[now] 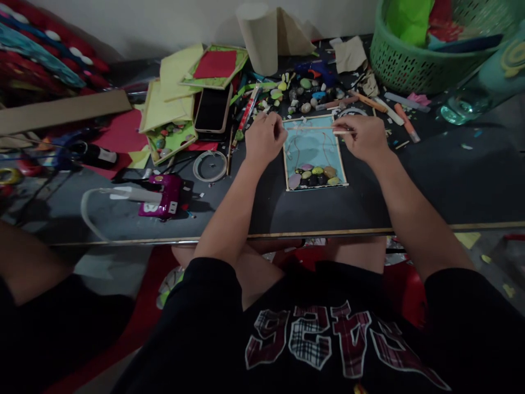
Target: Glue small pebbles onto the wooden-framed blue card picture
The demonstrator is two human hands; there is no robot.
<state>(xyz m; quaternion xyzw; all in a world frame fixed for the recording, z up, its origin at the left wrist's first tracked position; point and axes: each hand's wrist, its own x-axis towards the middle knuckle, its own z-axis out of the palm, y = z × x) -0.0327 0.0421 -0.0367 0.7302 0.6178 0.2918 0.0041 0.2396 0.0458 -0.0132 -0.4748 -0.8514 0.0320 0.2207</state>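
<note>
A small light-blue panel (314, 150) lies on the dark table, edged with thin wooden sticks. Painted pebbles (315, 175) are grouped along its near edge, and thin brown strands curve above them. At the panel's far left corner, my left hand (266, 138) has its fingers curled closed; what they pinch is hidden. My right hand (366, 137), by the far right corner, pinches a thin wooden stick (343, 132) whose end points left over the panel. A thin pale line crosses the panel's top between both hands; I cannot tell whether it is string or wood.
Loose pebbles (305, 96), scraps and glue sticks (407, 123) litter the table's back. A phone (213, 109), a tape roll (209, 166) and a purple power socket (162, 197) are at left. A green basket (400, 68) and bottle (465, 104) stand right. Another person's arm (30, 262) shows at left.
</note>
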